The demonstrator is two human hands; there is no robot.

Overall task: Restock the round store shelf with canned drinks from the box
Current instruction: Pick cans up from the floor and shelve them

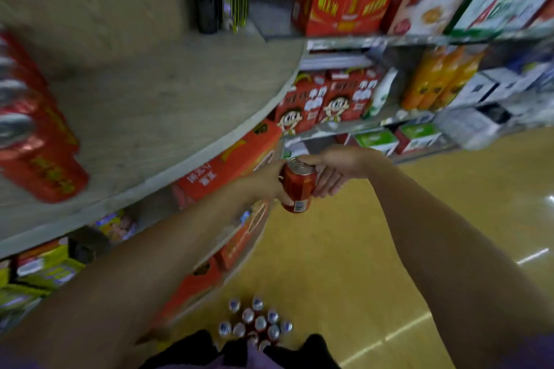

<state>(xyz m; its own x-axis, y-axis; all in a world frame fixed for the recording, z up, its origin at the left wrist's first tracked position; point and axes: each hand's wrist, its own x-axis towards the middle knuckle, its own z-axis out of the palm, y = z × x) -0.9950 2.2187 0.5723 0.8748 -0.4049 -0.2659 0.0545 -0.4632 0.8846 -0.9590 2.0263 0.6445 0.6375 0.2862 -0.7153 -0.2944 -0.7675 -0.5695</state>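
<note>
Round wooden shelf (168, 105): red cans (33, 132) at left; more cans (254, 322) on floor (344, 249)

red can (299, 186) — held by both hands | left hand (266, 181) | right hand (335, 171) | beside round shelf (168, 105)

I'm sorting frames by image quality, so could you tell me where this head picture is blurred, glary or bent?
Head view: the red cans on the round shelf at left are smeared by motion blur; the can held by the left hand and right hand is fairly sharp; the floor shows streaks of glare; the wide lens bends the wall shelves.
</note>
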